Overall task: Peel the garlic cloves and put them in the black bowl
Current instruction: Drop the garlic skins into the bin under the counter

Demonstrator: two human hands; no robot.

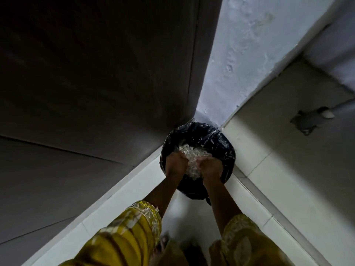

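A round bin lined with a black plastic bag [213, 136] stands on the floor in a corner, right below me. Both my hands reach down over its mouth. My left hand [175, 164] and my right hand [211, 167] are curled round a heap of white papery garlic peels [192, 160] held between them, just above the bag. More peel scraps cling to the bag's inner wall. Yellow patterned sleeves cover both forearms. Neither garlic cloves nor a bowl are in view.
A dark panel [96, 73] rises on the left of the bin and a pale plastered wall [240, 64] behind it. A tiled wall on the right carries a metal fitting [312, 120]. The floor [123, 198] is white tile, and my foot [163, 240] shows near the bottom edge.
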